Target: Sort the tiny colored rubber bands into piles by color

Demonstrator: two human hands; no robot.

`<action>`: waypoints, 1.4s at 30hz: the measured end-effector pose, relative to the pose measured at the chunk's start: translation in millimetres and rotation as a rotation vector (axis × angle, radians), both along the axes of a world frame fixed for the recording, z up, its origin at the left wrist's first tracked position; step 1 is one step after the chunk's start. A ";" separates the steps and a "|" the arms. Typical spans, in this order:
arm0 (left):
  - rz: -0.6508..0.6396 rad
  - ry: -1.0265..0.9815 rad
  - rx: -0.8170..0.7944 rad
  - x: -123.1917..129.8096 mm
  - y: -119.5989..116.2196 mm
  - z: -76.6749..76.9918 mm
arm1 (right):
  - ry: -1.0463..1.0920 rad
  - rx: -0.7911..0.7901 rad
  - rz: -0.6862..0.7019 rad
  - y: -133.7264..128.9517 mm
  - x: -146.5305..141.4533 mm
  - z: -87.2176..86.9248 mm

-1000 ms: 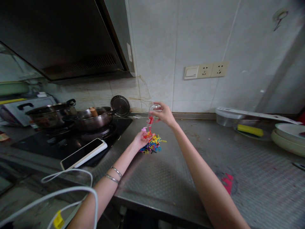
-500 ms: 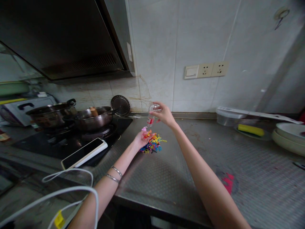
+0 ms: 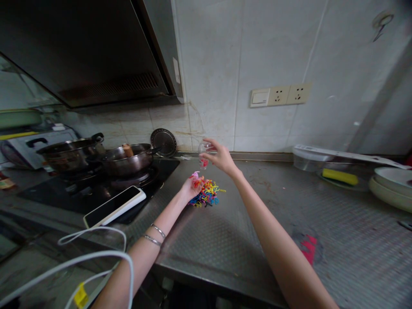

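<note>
My right hand [image 3: 222, 159] grips a small clear container [image 3: 203, 148], which has something red in its lower part. The container is held above the counter, close over my left hand. My left hand [image 3: 189, 188] is palm up with its fingers curled around several red, orange and pink hair ties [image 3: 197, 182]. Beside and under its fingers lies a loose pile of colourful hair ties [image 3: 208, 195], mostly yellow, blue and red, on the metal counter [image 3: 231, 231]. Part of the pile is hidden behind my left hand.
A white-edged phone-like device [image 3: 115, 207] with a white cable [image 3: 93, 256] lies at the left. Two pans [image 3: 128, 162] stand on the black stove [image 3: 61, 193]. To the right are a clear packet with pink [image 3: 309, 249], a yellow sponge [image 3: 340, 176], and white bowls [image 3: 391, 189].
My left fingers have curled in more over the hair ties. My right hand and the clear container have shifted slightly to the left.
</note>
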State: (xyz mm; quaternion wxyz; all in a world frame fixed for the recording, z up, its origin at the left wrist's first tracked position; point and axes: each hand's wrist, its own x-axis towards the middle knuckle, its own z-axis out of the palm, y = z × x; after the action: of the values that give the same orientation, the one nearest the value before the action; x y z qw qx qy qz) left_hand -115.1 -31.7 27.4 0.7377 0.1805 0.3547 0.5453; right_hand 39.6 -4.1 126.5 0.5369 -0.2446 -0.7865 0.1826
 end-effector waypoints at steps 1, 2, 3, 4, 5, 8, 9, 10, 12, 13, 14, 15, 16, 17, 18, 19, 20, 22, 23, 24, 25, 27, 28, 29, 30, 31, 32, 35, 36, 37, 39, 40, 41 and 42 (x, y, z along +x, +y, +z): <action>-0.002 0.007 0.011 0.2 -0.7 0.6 | -0.004 -0.007 -0.009 0.1 0.1 -0.1; -0.001 0.015 0.023 0.6 -1.4 1.2 | -0.007 -0.014 -0.015 0.2 0.2 -0.2; 0.004 0.025 0.032 1.0 -2.1 1.9 | -0.008 -0.020 -0.020 0.5 0.4 -0.3; 0.008 0.037 0.036 1.4 -2.8 2.7 | -0.008 -0.025 -0.026 0.8 0.6 -0.5; 0.011 0.051 0.034 1.9 -3.5 3.5 | -0.007 -0.028 -0.030 1.2 0.9 -0.7; 0.018 0.089 0.018 2.9 -4.6 5.1 | 0.008 -0.033 -0.033 2.8 1.9 -1.8; 0.019 0.094 0.016 3.1 -4.6 5.1 | 0.014 -0.036 -0.033 3.4 2.1 -2.2; 0.020 0.095 0.018 3.1 -4.3 4.7 | 0.018 -0.039 -0.033 3.9 2.3 -2.6; 0.029 0.082 0.035 2.6 -2.8 2.8 | 0.024 -0.048 -0.034 4.6 2.4 -3.4; 0.035 0.069 0.049 2.1 -1.7 1.6 | 0.028 -0.056 -0.034 4.9 2.4 -3.8; 0.040 0.056 0.065 1.6 -0.5 0.3 | 0.030 -0.063 -0.034 5.2 2.4 -4.1; 0.040 0.045 0.081 0.9 0.7 -0.8 | 0.031 -0.073 -0.034 5.4 2.3 -4.5; 0.032 0.038 0.098 0.3 1.7 -1.5 | 0.030 -0.084 -0.035 5.6 2.2 -4.8; 0.019 0.035 0.113 -0.2 2.3 -1.9 | 0.027 -0.095 -0.037 5.8 2.1 -5.2; 0.008 0.038 0.127 -0.5 2.6 -1.8 | 0.024 -0.104 -0.043 6.1 1.9 -5.6; 0.003 0.045 0.137 -0.6 2.5 -1.3 | 0.019 -0.109 -0.050 6.3 1.6 -6.1; 0.004 0.054 0.145 -0.4 2.0 -0.5 | 0.015 -0.112 -0.060 6.6 1.3 -6.6; 0.035 0.082 0.163 0.9 0.2 1.1 | 0.013 -0.111 -0.085 7.2 0.6 -7.7; 0.065 0.113 0.171 2.0 -1.0 1.8 | 0.015 -0.110 -0.099 7.5 0.3 -8.2; 0.106 0.165 0.180 3.3 -2.2 2.3 | 0.019 -0.114 -0.110 7.9 0.1 -8.6; 0.155 0.239 0.193 4.7 -3.5 2.6 | 0.025 -0.122 -0.116 8.2 0.0 -8.7; 0.249 0.432 0.226 7.4 -5.9 2.8 | 0.043 -0.143 -0.120 8.6 0.7 -7.9; 0.279 0.529 0.245 8.6 -7.0 2.9 | 0.052 -0.150 -0.117 8.6 1.4 -7.0; 0.291 0.613 0.266 9.5 -7.9 3.1 | 0.059 -0.152 -0.114 8.6 2.4 -6.0; 0.289 0.679 0.289 10.3 -8.8 3.2 | 0.069 -0.149 -0.113 8.6 3.4 -4.8; 0.282 0.728 0.309 10.8 -9.6 3.5 | 0.078 -0.144 -0.115 8.6 4.6 -3.6; 0.275 0.762 0.324 11.1 -10.2 3.7 | 0.087 -0.138 -0.119 8.8 5.8 -2.7; 0.264 0.794 0.376 11.8 -11.5 4.4 | 0.113 -0.132 -0.145 10.2 9.0 -1.7; 0.262 0.791 0.391 11.9 -11.8 4.6 | 0.120 -0.135 -0.155 10.9 9.8 -1.9; 0.261 0.789 0.401 12.0 -12.0 4.8 | 0.127 -0.140 -0.165 11.8 10.6 -2.3; 0.264 0.786 0.407 12.4 -12.1 5.2 | 0.139 -0.153 -0.179 13.4 11.8 -3.2; 0.267 0.785 0.401 12.5 -12.0 5.4 | 0.144 -0.163 -0.178 14.1 12.3 -3.4; 0.272 0.782 0.392 12.7 -11.8 5.7 | 0.151 -0.178 -0.171 14.7 12.6 -3.5; 0.278 0.781 0.384 12.8 -11.5 5.8 | 0.158 -0.197 -0.155 15.2 13.0 -3.4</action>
State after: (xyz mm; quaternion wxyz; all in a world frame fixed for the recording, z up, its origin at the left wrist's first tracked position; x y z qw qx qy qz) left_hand -102.3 -43.3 33.2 0.4217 0.4567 0.5196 0.5862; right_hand 52.6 11.0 123.1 0.5831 -0.3411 -0.6987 0.2356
